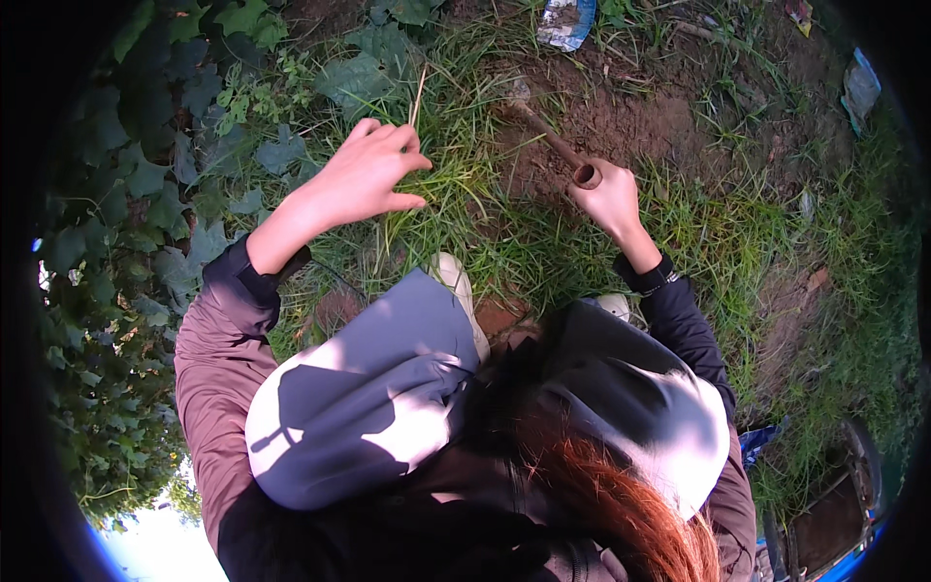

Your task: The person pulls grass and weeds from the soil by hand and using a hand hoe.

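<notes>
My right hand [613, 199] is wrapped round the near end of a rusty metal hand tool [550, 136]. The tool has a round hollow handle end and a thin shaft. Its far end slants up and left to the edge of the bare soil [640, 126], where its exact shape is hard to make out. Over the grass [456, 184], my left hand [373, 175] is held with thumb and fingers apart and nothing visible between them. A dry pale stalk [419, 95] stands just beyond its fingertips; I cannot tell whether they touch.
Broad-leaved vines [145, 184] cover the left side. Litter lies about: a blue and white wrapper [566, 24] at the far side and a crumpled plastic piece [860, 92] at far right. My knees and pale shoes [456, 286] are close below. A dark-framed object [834, 509] is at lower right.
</notes>
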`<act>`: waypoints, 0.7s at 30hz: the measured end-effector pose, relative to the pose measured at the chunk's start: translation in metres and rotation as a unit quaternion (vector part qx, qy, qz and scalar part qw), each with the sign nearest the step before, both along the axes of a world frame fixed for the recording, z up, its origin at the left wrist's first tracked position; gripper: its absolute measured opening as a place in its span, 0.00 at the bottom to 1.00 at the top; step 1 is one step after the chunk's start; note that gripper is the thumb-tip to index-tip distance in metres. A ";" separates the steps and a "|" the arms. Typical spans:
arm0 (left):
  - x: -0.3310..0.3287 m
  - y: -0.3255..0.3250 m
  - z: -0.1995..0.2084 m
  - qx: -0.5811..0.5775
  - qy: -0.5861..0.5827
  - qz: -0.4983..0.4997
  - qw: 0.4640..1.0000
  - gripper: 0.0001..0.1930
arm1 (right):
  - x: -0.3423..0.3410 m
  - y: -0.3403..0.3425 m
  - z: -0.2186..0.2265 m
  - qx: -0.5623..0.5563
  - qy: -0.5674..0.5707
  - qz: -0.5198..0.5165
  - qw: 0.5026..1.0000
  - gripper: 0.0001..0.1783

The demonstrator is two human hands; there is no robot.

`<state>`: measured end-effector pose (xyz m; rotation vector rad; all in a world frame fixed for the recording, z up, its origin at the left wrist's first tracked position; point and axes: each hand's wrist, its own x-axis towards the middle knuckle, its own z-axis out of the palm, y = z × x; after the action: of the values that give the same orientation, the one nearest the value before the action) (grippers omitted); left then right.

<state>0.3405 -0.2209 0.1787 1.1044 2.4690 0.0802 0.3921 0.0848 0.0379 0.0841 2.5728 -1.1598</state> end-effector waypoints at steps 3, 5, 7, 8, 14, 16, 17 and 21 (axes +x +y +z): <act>-0.062 0.021 -0.008 0.031 0.108 0.003 0.994 0.22 | 0.020 0.031 0.014 0.028 -0.005 -0.007 1.000 0.14; -0.107 0.025 -0.035 -0.028 0.173 -0.002 0.985 0.23 | 0.030 0.039 0.031 0.026 -0.009 0.004 1.000 0.15; -0.149 0.032 -0.069 -0.105 0.176 0.019 0.979 0.28 | 0.038 0.044 0.035 0.018 -0.022 -0.013 1.000 0.14; -0.166 0.038 -0.095 -0.126 0.179 0.032 0.975 0.30 | 0.042 0.048 0.039 0.016 -0.022 -0.018 0.999 0.14; -0.205 0.076 -0.175 -0.188 0.177 0.091 0.962 0.45 | 0.063 0.052 0.059 0.034 -0.048 -0.062 0.996 0.13; -0.214 0.073 -0.188 -0.198 0.168 0.103 0.960 0.44 | 0.071 0.049 0.058 0.040 -0.061 -0.078 0.994 0.13; -0.215 0.078 -0.189 -0.202 0.161 0.108 0.960 0.44 | 0.077 0.048 0.056 0.036 -0.061 -0.094 0.993 0.13; -0.222 0.078 -0.202 -0.167 0.146 0.092 0.971 0.33 | 0.083 0.047 0.055 0.041 -0.068 -0.098 0.992 0.14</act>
<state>0.1184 -0.1425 -0.0229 0.7884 2.7042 -0.4590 0.4747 0.1322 0.0930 0.4268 2.5350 -1.0724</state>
